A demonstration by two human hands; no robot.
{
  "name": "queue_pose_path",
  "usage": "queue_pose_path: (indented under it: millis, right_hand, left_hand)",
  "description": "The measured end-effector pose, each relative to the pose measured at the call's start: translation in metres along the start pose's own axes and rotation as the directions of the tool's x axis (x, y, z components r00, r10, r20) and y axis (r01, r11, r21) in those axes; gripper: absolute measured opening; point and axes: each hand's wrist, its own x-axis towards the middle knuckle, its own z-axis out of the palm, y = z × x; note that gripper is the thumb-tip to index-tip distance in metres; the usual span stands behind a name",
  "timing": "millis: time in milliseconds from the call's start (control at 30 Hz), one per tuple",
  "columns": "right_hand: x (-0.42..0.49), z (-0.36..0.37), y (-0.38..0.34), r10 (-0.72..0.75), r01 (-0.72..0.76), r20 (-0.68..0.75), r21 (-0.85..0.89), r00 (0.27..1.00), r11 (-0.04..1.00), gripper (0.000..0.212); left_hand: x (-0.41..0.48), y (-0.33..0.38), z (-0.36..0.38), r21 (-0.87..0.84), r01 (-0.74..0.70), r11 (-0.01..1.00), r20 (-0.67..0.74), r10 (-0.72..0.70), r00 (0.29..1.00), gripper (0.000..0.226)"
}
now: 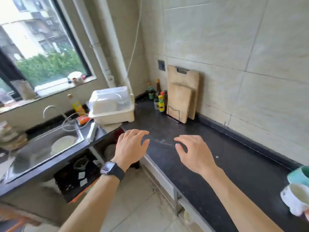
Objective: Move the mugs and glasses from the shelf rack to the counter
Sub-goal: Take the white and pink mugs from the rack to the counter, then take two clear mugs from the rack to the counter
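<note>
Left hand point(132, 148) and right hand point(194, 153) hung empty, fingers loosely spread, above the table point(234, 148); teal mug point(299, 174) and white mug point(296, 198) sat well right of the right hand; seemingly between carries; next calls for reaching the unseen shelf rack.

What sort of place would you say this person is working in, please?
Most likely a home kitchen: a steel sink with a tap sits under the window, two wooden cutting boards lean against the tiled wall on a dark counter, and condiment bottles stand in the corner.
</note>
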Motion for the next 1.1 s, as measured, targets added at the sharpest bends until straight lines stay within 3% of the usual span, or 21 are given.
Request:
queue_pose_path:
  millis: [200,433,767,1100]
  right_hand:
    - [0.021,0.067,-0.163,-0.344,0.336,0.091,0.091,0.935,0.937,0.029]
    - [0.01,0.154,-0.356,-0.603,0.583,0.148,0.157,0.784,0.797,0.03]
    - [-0.019,0.287,-0.601,-0.74,0.7,0.165,0.245,0.652,0.671,0.034]
    - [0.009,0.396,-0.761,-0.8,0.745,0.172,0.294,0.575,0.599,0.032]
  left_hand:
    - [-0.122,-0.145,-0.082,0.041,0.338,0.94,-0.11,-0.332,0.937,0.039]
    - [-0.257,-0.292,-0.167,0.078,0.575,0.815,-0.281,-0.535,0.797,0.038]
    - [-0.381,-0.506,-0.265,0.101,0.737,0.668,-0.382,-0.658,0.649,0.038]
    - [-0.418,-0.66,-0.317,0.063,0.785,0.616,-0.361,-0.72,0.593,0.042]
